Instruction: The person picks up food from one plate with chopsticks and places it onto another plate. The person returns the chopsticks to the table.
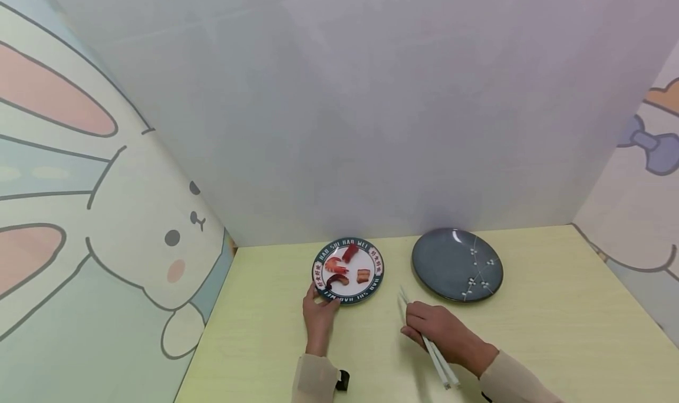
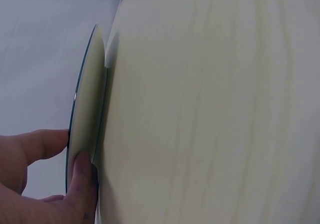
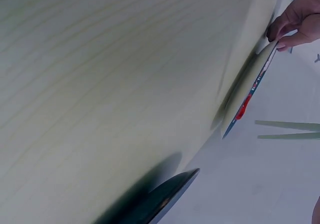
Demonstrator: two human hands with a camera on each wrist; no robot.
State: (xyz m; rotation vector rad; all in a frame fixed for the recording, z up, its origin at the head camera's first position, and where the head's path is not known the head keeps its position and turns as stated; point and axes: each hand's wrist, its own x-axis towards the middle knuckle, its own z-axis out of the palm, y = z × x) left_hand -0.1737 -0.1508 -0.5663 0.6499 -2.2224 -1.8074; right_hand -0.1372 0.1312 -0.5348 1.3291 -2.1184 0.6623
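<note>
In the head view, my left hand (image 1: 320,317) holds the near-left rim of a small white plate (image 1: 350,291) with a dark lettered border. Thumb and fingers lie against its edge in the left wrist view. Upon it are a shrimp (image 1: 335,266), a red slab (image 1: 350,253), a dark curled piece (image 1: 338,281) and an orange-brown piece (image 1: 363,276). My right hand (image 1: 437,330) grips a pair of pale chopsticks (image 1: 439,364) over the table, between the two plates. Their tips stand slightly apart in the right wrist view, touching nothing.
A larger dark blue-grey plate (image 1: 451,267) with a white blossom pattern lies right of the small one. Behind the pale yellow table (image 1: 254,332) rises a grey wall (image 1: 339,126). Cartoon-printed panels (image 1: 132,244) flank it on both sides.
</note>
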